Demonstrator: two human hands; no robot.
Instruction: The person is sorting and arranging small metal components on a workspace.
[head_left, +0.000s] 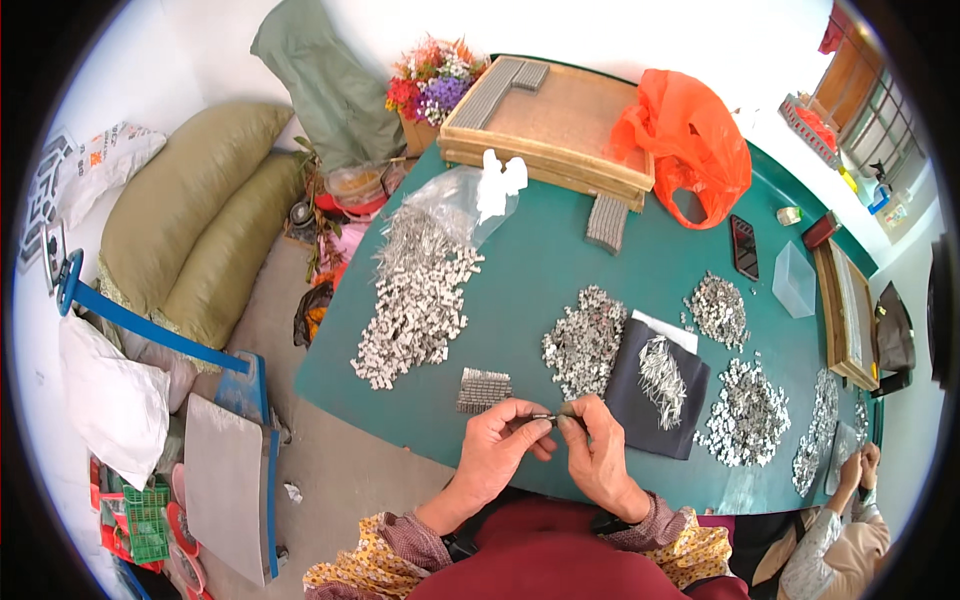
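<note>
My left hand [492, 452] and my right hand [604, 455] meet at the table's near edge. Thumb and fingers of each pinch a small, dark, narrow metal piece [545, 416] stretched between them; its exact kind is too small to make out. Just beyond my left hand lies a neat block of grey metal pieces [484, 389] set in rows. Past my right hand is a pile of small metal parts [583, 340]. A dark sheet [637, 390] beside it carries a heap of thin metal pins [661, 382].
On the green table [520, 270] are a larger heap of silvery pieces [415, 325], a wooden tray [570, 95], an orange plastic bag [690, 140], a phone [744, 247] and more piles at right. A co-worker [845, 540] handles something there. Full sacks [190, 210] lie left.
</note>
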